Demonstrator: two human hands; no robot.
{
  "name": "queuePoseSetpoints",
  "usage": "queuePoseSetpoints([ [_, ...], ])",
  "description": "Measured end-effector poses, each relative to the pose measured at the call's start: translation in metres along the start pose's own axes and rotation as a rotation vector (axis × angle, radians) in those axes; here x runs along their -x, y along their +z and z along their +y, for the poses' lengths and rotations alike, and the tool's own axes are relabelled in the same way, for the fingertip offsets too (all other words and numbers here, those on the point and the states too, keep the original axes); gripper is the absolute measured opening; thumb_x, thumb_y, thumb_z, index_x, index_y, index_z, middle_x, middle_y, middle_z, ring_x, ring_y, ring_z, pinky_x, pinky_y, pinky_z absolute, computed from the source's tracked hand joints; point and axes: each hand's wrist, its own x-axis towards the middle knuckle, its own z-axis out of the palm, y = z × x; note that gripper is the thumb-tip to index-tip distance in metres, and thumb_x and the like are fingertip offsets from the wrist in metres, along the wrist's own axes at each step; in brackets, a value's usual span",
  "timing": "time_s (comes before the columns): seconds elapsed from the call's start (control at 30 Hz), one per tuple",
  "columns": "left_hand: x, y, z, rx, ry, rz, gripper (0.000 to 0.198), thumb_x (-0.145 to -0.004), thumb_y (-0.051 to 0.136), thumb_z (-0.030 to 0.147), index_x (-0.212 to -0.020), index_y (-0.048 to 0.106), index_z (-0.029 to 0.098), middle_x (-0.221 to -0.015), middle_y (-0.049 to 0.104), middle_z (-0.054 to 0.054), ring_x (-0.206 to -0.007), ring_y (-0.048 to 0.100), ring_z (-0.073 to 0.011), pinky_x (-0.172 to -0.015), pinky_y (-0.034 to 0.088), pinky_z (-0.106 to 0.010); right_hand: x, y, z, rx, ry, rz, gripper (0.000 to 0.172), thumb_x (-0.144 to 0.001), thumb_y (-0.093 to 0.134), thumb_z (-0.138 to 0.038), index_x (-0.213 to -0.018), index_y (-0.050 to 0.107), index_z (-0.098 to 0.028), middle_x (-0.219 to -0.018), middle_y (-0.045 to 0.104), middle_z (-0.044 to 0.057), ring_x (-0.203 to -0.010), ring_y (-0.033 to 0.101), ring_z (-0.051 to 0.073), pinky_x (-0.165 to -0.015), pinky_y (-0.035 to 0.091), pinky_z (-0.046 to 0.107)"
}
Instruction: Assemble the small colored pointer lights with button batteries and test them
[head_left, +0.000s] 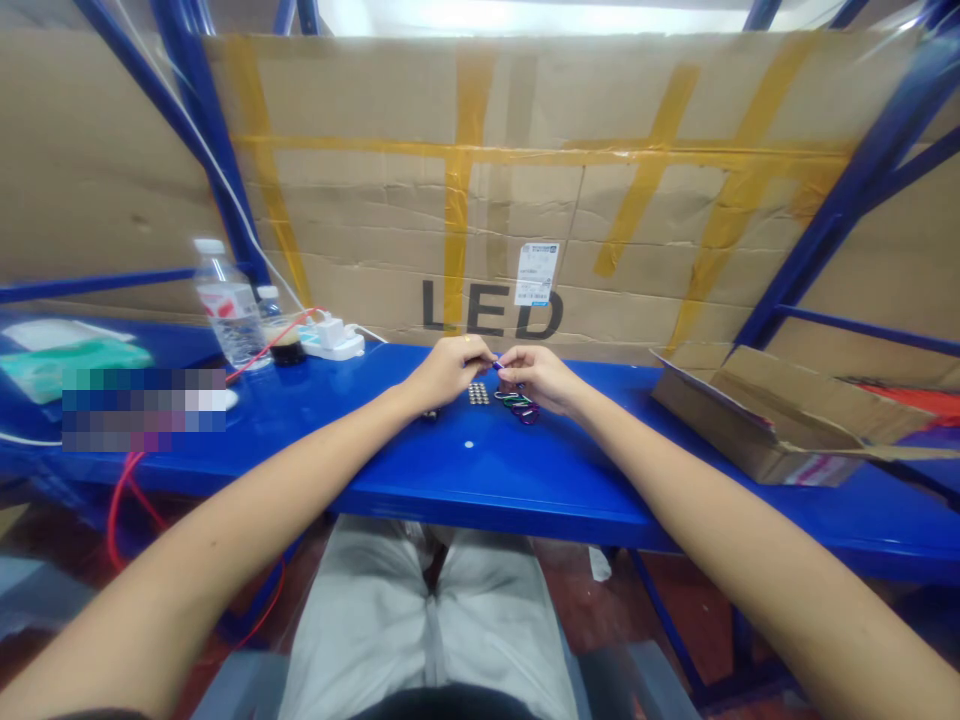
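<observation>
Above the blue table, both my hands meet around a small shiny purple piece point(497, 366), too small to name. My right hand point(536, 375) pinches it between thumb and fingers. My left hand point(452, 370) is closed too, its thumb and forefinger at the piece's left end; a yellow ring shows on it. Just below the hands lies a tidy block of small round silvery pieces point(478, 393), like button cells. Beside it, under my right hand, is a heap of purple and green metal clips point(523, 406) that look like carabiners. Small dark items point(430, 413) lie partly hidden by my left wrist.
An open cardboard box point(757, 430) stands at the right. At the left are a water bottle point(229, 310), a dark-liquid bottle point(285, 340), a white power strip point(334, 345) and red cables. A large cardboard sheet point(360, 220) marked LED closes off the back.
</observation>
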Motion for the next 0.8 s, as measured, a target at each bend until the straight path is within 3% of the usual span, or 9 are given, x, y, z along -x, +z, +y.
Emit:
queuePoseSetpoints([
  [0.37,0.0006,0.0010,-0.0015,0.010,-0.025,0.000,0.012,-0.085,0.062,0.011,-0.085,0.073,0.017,-0.077,0.071,-0.003,-0.073,0.065,-0.0138,-0.070,0.050,-0.027,0.0030,0.0002,-0.0009,0.044,-0.003,-0.076,0.029,-0.066,0.084,-0.034,-0.067,0.062,-0.015,-0.063,0.062,0.002,-0.054,0.052,0.011,-0.057,0.042,0.028],
  [0.5,0.0013,0.0005,-0.0004,0.017,-0.016,-0.018,0.012,-0.087,0.062,0.015,-0.086,0.074,0.018,-0.078,0.072,-0.004,-0.073,0.065,-0.0140,-0.070,0.050,-0.027,0.0042,0.0006,-0.0006,0.089,0.005,-0.133,0.034,-0.075,0.078,-0.042,-0.065,0.059,-0.015,-0.053,0.056,0.001,-0.050,0.048,0.012,-0.052,0.038,0.027],
  [0.63,0.0013,0.0010,0.0018,0.045,0.002,-0.019,0.013,-0.089,0.062,0.018,-0.084,0.074,0.017,-0.078,0.072,-0.004,-0.073,0.065,-0.0145,-0.070,0.049,-0.028,0.0058,0.0027,-0.0024,-0.007,0.060,-0.158,0.027,-0.078,0.073,-0.032,-0.065,0.058,-0.015,-0.051,0.049,-0.001,-0.046,0.039,0.009,-0.049,0.034,0.026],
  [0.8,0.0000,0.0026,0.0039,0.076,0.008,-0.029,0.015,-0.090,0.060,0.020,-0.084,0.073,0.018,-0.080,0.072,-0.005,-0.076,0.064,-0.0152,-0.074,0.050,-0.030,0.0072,0.0060,-0.0059,-0.176,0.188,-0.164,0.009,-0.071,0.069,-0.014,-0.076,0.062,-0.011,-0.058,0.049,-0.001,-0.046,0.031,0.006,-0.048,0.029,0.024],
])
